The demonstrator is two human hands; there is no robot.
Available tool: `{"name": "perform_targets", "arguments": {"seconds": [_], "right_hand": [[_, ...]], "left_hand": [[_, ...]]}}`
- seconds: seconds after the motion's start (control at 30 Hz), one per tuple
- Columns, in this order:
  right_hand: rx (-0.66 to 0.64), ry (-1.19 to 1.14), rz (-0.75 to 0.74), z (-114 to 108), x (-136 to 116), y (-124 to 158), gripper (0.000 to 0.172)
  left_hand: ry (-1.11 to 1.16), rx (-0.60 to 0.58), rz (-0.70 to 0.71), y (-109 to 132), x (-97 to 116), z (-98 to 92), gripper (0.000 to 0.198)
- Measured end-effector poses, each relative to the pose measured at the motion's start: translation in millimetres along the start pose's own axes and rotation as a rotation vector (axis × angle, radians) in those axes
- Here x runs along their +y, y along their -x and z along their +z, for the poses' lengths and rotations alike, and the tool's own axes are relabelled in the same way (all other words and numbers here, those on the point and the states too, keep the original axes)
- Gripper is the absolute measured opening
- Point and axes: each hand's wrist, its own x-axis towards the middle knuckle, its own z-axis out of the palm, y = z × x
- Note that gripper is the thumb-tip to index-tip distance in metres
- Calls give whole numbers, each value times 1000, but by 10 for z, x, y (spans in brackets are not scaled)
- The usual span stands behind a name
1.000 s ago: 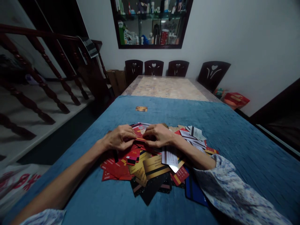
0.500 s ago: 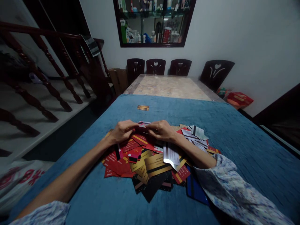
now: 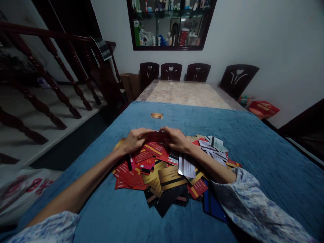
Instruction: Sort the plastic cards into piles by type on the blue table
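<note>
A dark red card (image 3: 156, 136) is held up on edge between my two hands, over the far side of a heap of cards. My left hand (image 3: 136, 139) has its fingers closed on the card's left end. On the other end, my right hand (image 3: 176, 138) is closed in a pinch; whether more cards are stacked behind is hidden. Beneath them lie red cards (image 3: 130, 175), gold cards (image 3: 172, 177), a black card (image 3: 165, 199) and a silver-white card (image 3: 186, 166). Paler striped cards (image 3: 217, 144) spread beyond my right forearm.
One gold card (image 3: 157, 115) lies apart, farther up the blue cloth (image 3: 108, 209). A dark blue flat item (image 3: 214, 202) sits under my right sleeve. Past the cloth is a bare marble tabletop (image 3: 184, 91) with dark chairs (image 3: 171, 71) behind. A white plastic bag (image 3: 22, 192) stands at left.
The card between my hands has tipped up, so its dark red face shows where a pale, pinkish top showed before. Both hands stay together over the heap; the view has shifted slightly.
</note>
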Motion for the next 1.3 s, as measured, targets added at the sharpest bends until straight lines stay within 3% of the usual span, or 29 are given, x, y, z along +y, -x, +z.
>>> {"name": "perform_targets", "arguments": {"seconds": [0.27,0.67,1.0,1.3], "right_hand": [[-21,31,-15,58,11,-2,42],[54,51,-45,95,19,-14,55],[57,145,19,40,-17,-116,53],[46,240,85,-7,110,-270,48]], "left_hand": [[-32,13,60,7,4,58,42],[-59,70,-21,-22,-21,63,40],[-97,-14,-18,-109,-66,-23,55],[-153,-80,-3,-319,-148,-106,49]]}}
